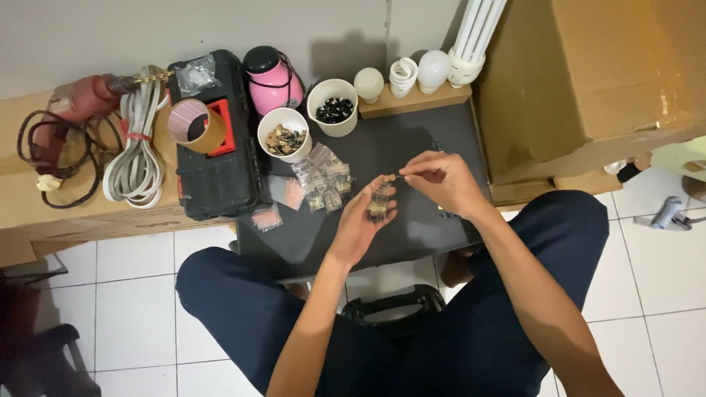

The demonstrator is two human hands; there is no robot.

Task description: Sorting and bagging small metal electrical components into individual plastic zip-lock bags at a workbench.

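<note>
Left hand: the left hand [365,219] is cupping a small clear bag of parts [378,205], palm up, fingers curling closed around it over the dark table [426,140]
Right hand: the right hand [441,180] is pinching a tiny brass part [390,178] between thumb and forefinger, tips narrowed tight, holding it just above the bag's mouth
Filled bags: a heap of small bags [323,180] is lying just left of the left hand, two pinkish bags [273,207] sitting nearer the table edge
Cups: a white cup of brass bits [284,134] and a white cup of black bits [332,106] are standing behind the heap, side by side
Left side: a black toolbox [220,169] is carrying a tape roll [195,125]; a drill [77,103] and a coiled grey cable [136,158] are resting beyond it
Back: a pink bottle [273,77] and light bulbs [412,73] are lining the wall
</note>
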